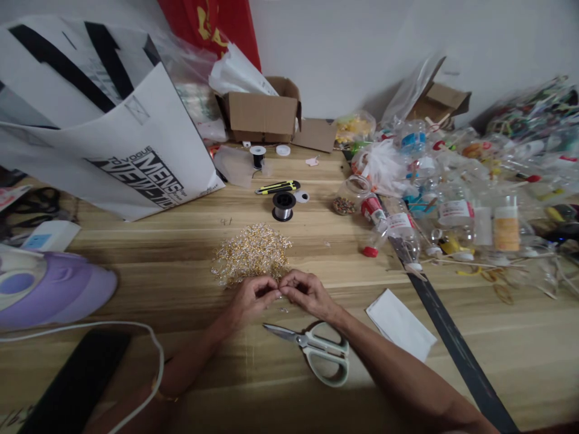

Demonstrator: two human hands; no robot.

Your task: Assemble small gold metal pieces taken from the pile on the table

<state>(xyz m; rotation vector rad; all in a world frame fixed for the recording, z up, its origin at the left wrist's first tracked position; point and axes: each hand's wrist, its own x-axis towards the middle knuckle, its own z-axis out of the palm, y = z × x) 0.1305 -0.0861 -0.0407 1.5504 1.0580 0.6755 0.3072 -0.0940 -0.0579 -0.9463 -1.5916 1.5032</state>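
Note:
My left hand (pixel 257 296) and my right hand (pixel 306 293) meet fingertip to fingertip at the near edge of a pile of small gold and silver metal pieces (pixel 253 253). Both are closed in a pinch. Whatever lies between the fingertips is too small to make out. On the table just below them are a few tiny loose pieces (pixel 284 310). A pair of scissors (pixel 316 346) with pale handles lies nearer to me, its blades pointing left beneath my hands.
Beyond the pile are a spool of wire (pixel 283 207) and a yellow-black utility knife (pixel 278 187). Plastic bottles (pixel 402 226) crowd the right. A folded white paper (pixel 401 323), a large white bag (pixel 136 157), a purple appliance (pixel 58 286) and a white cable (pixel 156 343) surround the work area.

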